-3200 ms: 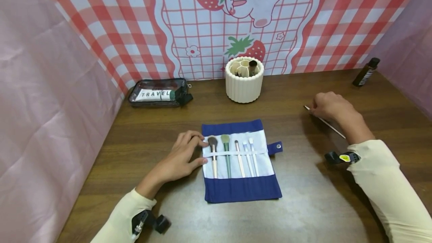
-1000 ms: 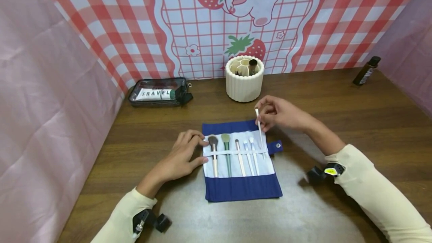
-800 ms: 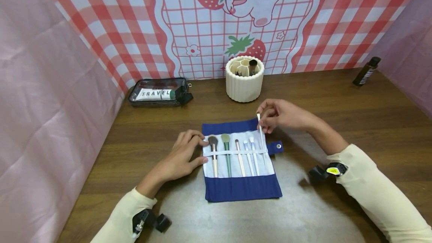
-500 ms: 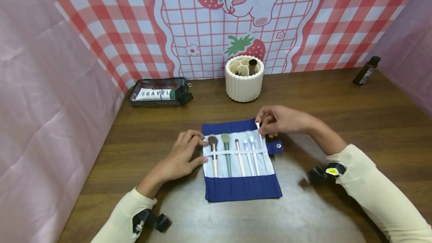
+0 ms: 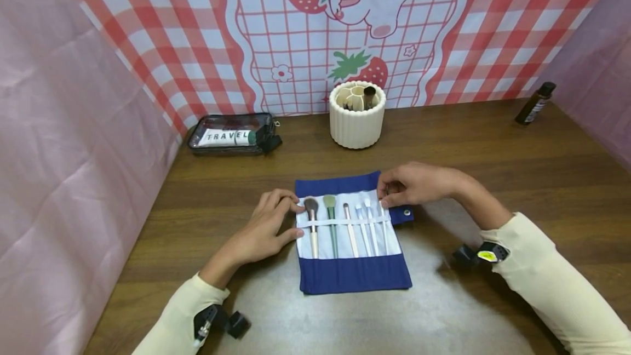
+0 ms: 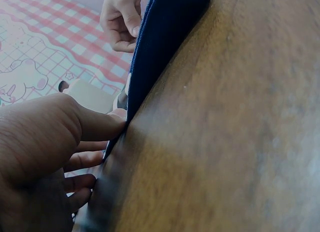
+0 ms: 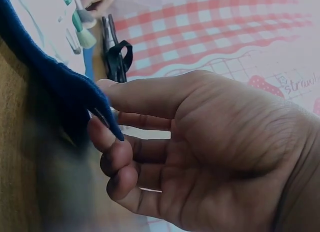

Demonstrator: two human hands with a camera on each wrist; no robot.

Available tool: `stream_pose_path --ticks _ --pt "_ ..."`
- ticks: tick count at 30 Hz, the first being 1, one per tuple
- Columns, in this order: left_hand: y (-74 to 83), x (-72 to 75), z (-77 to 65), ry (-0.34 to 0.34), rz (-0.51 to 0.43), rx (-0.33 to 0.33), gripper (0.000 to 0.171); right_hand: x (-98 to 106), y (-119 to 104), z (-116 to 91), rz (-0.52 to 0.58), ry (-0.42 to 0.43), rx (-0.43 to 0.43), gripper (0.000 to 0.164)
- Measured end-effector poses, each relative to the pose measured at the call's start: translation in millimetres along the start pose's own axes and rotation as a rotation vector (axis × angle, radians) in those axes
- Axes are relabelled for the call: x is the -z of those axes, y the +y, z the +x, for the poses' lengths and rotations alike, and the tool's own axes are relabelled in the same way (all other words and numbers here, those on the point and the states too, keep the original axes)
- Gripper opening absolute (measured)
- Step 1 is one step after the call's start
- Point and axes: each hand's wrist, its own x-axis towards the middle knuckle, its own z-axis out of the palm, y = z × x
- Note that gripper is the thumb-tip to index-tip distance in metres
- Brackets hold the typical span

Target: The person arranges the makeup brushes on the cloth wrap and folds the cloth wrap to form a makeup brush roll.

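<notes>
A navy and pale-blue makeup brush roll (image 5: 355,275) lies unfolded on the table. Several brushes, among them a dark-tipped one (image 5: 313,234) and a green one (image 5: 333,234), sit under its elastic band. My left hand (image 5: 268,229) rests at the roll's left edge, thumb and fingertips touching it. With my right hand (image 5: 416,182) I pinch the top of a thin white makeup brush (image 5: 385,234) at the upper right; its head is hidden by the fingers and its shaft passes the band. In the right wrist view, my thumb (image 7: 150,96) lies against the roll's blue cloth (image 7: 75,89).
A cream fluted brush holder (image 5: 357,127) with a dark brush stands behind the roll. Back left lies a clear pouch (image 5: 229,135) with a "TRAVEL" tube; a small dark bottle (image 5: 535,104) stands back right. A snap strap (image 5: 403,214) sticks out from the roll's right side.
My right hand picked up the thin brush at the table's right, carried it to the roll, and slid it down under the band. My left hand stays at the left edge.
</notes>
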Motion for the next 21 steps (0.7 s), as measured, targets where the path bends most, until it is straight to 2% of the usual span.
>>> stream_pose_path --ticks 3,5,9,12,14,17,21 --pt "0.1 -0.4 1.8 -0.003 -0.001 0.001 0.034 2 -2 -3 -0.022 -0.003 -0.008 0.007" --pt "-0.1 -0.6 2.5 -0.005 0.001 0.001 0.034 3 -4 -6 -0.038 0.024 -0.027 0.011" --pt "-1.3 1.3 1.8 -0.017 0.014 -0.008 0.034 5 -15 -13 -0.061 0.141 -0.070 0.021" --pt "-2.0 5.6 0.4 -0.033 0.023 -0.019 0.034 2 -28 -17 -0.092 0.221 -0.067 0.023" --pt "-2.5 9.8 -0.1 -0.030 0.013 -0.021 0.033 -3 -39 -20 -0.118 0.245 -0.038 0.024" --pt "-3.2 15.8 1.5 -0.010 -0.025 -0.030 0.032 -14 -56 -24 -0.107 0.225 0.053 0.025" --pt "-5.1 21.0 8.0 0.004 -0.025 -0.085 0.036 -35 -81 -28 0.077 0.134 0.191 0.027"
